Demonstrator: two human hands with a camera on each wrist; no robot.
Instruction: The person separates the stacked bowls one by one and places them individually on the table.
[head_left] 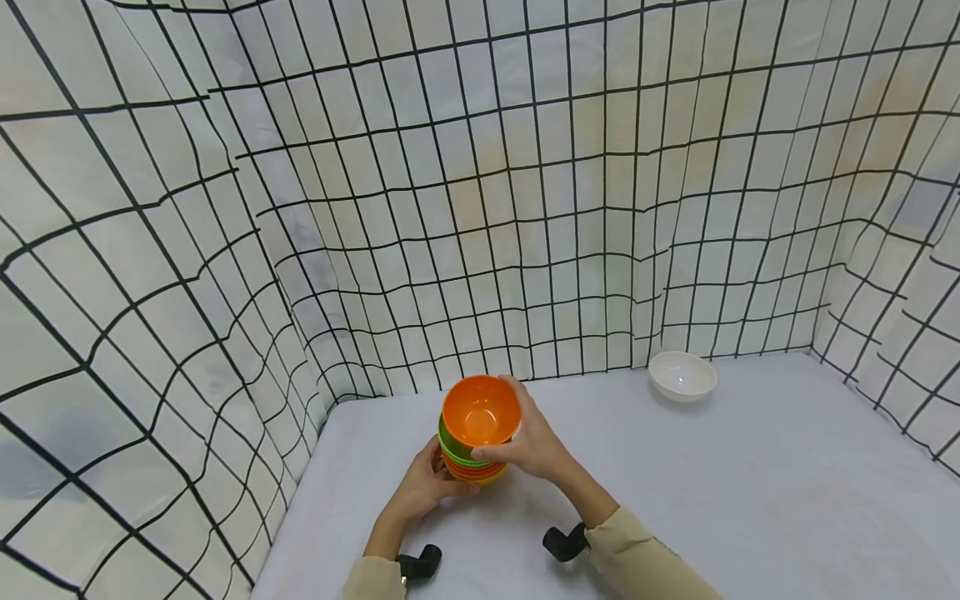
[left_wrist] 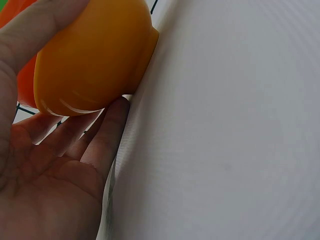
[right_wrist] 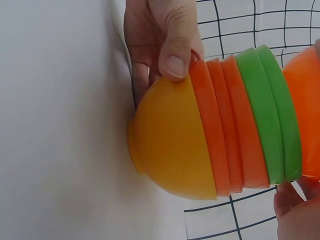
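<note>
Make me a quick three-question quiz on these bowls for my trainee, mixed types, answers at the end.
1. What colour is the bottom bowl of the stack?
2. True or false: the white bowl stands apart from the stack.
3. Which hand grips the top orange bowl? A, left; B, right; C, neither.

Key:
1. Yellow.
2. True.
3. B, the right hand.
</note>
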